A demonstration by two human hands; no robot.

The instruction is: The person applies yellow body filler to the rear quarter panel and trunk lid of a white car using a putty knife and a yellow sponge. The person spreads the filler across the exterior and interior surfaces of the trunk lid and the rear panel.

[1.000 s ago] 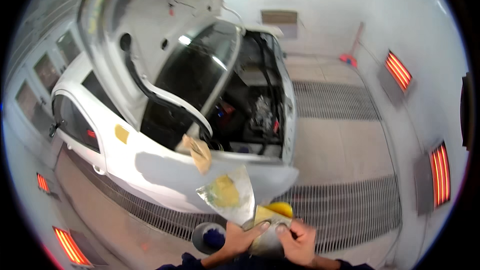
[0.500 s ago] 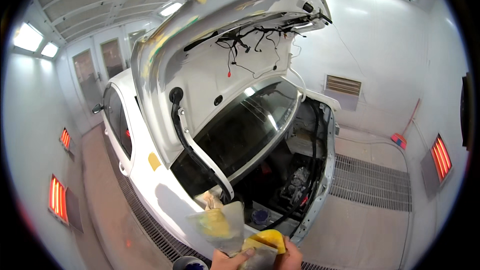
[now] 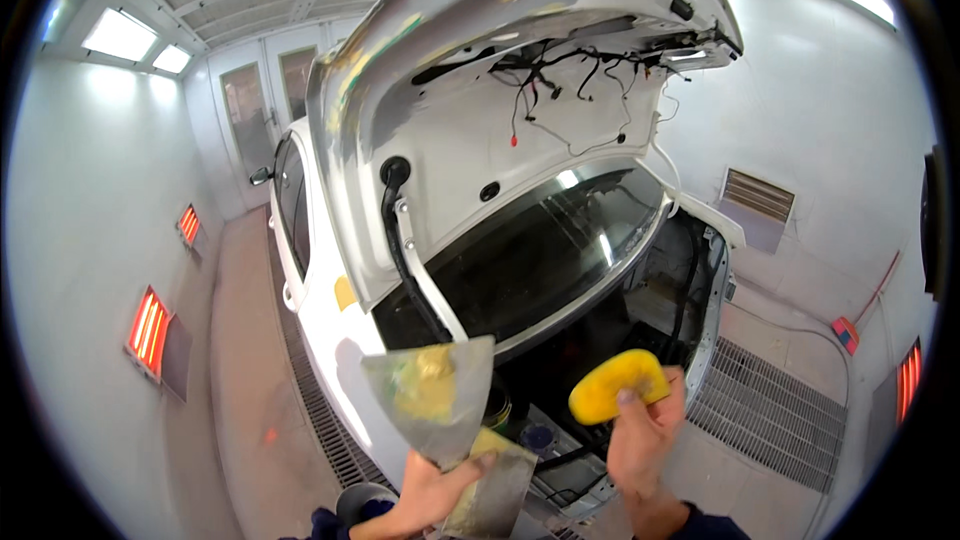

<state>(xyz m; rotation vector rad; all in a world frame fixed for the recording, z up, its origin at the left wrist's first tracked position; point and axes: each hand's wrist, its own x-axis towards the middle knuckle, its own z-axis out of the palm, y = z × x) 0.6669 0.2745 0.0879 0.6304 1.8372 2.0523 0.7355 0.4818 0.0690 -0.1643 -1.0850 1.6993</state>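
At the lower middle, my left hand point(image 3: 432, 490) is closed around a grey putty plate point(image 3: 470, 365) smeared with yellow body filler point(image 3: 425, 385). Below it, against the same hand, is a second flat metal blade point(image 3: 490, 500) with filler along its upper edge. My right hand point(image 3: 645, 445) pinches a rounded yellow filler spreader point(image 3: 618, 387) by its right end, apart from the plates and in front of the opened rear of a white car point(image 3: 350, 360). The raised trunk lid point(image 3: 440, 200) carries grey, yellow and greenish patches, and dark wiring point(image 3: 545, 70) hangs from its underside.
A round tub point(image 3: 350, 500) stands beside my left forearm. Floor grates point(image 3: 765, 410) run alongside the car. Glowing red heater panels point(image 3: 150, 332) sit in the walls. At the right wall leans a red broom point(image 3: 848, 332).
My right hand has moved up and right, taking the yellow spreader away from the metal blade. My left hand still holds the plates. The view has turned left, so the car appears further right.
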